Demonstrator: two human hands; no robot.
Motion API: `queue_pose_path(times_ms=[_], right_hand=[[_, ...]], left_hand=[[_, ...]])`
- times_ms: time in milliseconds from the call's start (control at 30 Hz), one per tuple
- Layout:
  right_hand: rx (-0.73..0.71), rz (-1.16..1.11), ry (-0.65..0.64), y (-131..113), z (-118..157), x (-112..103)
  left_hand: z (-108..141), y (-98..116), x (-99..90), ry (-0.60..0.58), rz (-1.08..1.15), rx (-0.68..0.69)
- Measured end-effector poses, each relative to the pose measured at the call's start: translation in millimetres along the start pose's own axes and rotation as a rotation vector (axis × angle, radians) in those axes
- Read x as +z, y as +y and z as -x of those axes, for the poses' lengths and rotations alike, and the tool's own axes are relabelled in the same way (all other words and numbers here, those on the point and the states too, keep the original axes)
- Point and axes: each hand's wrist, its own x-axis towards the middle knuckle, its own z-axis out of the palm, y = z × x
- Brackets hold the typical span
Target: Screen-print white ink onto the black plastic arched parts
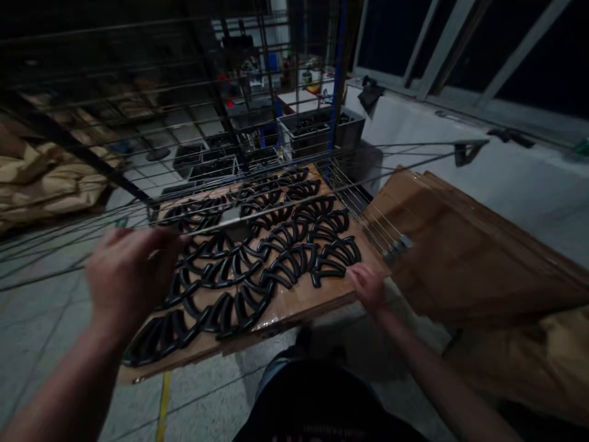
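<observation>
Several black arched pieces (pixel 257 264), perhaps moulded rubber or plastic, lie nested in rows on a brown cardboard sheet (pixel 294 310). My left hand (pixel 131 273) is raised above the sheet's left side, its fingers curled around a thin metal rod (pixel 216 224). That rod is one of many long strands crossing above the black pieces. My right hand (pixel 368 286) rests at the sheet's front right edge, with its fingertips next to the nearest black piece (pixel 334 267). It holds nothing that I can see.
A stack of flattened cardboard (pixel 473 252) lies to the right, below a white ledge (pixel 460 135) and windows. A wire rack (pixel 271 80) stands ahead. Grey crates of black parts (pixel 317 132) sit beyond the sheet, and tan sacks (pixel 46 178) lie on the left. The floor is tiled.
</observation>
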Motion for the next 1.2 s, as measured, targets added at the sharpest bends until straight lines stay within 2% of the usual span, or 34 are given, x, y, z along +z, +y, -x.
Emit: queue_pose_path(times_ms=[67, 133, 200, 267, 367, 433, 633, 700, 767, 833, 900, 967, 1067, 1200], right_hand=[[-0.163, -0.099, -0.25, -42, 22, 16], [-0.273, -0.159, -0.442, -83, 36, 40], [-0.331, -0.176, -0.587, -116, 42, 67], [-0.348, -0.162, -0.713, -138, 40, 92], [-0.356, -0.113, -0.874, -155, 32, 118], [-0.355, -0.074, -0.935, -160, 28, 129], [-0.272, -0.031, -0.933, -170, 27, 150], [-0.293, -0.06, -0.901, -170, 30, 147], [-0.361, -0.134, -0.843, -164, 37, 135], [-0.413, -0.237, -0.757, -154, 47, 114], [-0.4, -0.313, -0.661, -139, 56, 89], [-0.326, -0.334, -0.562, -119, 64, 63], [-0.137, -0.26, -0.474, -87, 72, 30], [0.185, -0.161, -0.426, -51, 80, 3]], left_hand=[[28, 14, 2.2, -0.059, 0.021, 0.014], [53, 27, 13.4, -0.167, 0.06, 0.002], [75, 35, 28.2, -0.275, 0.097, -0.047], [94, 40, 42.4, -0.383, 0.123, -0.105], [114, 46, 59.2, -0.557, 0.132, -0.151], [122, 49, 67.4, -0.635, 0.126, -0.164], [126, 51, 82.4, -0.834, 0.081, -0.157], [124, 51, 86.1, -0.899, 0.063, -0.139], [122, 50, 90.6, -0.965, 0.039, -0.115], [122, 49, 96.1, -1.022, 0.025, -0.095], [123, 48, 101.8, -1.052, 0.031, -0.07], [124, 45, 106.2, -1.056, 0.049, -0.056], [123, 43, 109.1, -1.045, 0.06, -0.063], [117, 43, 110.0, -1.066, 0.075, -0.075]])
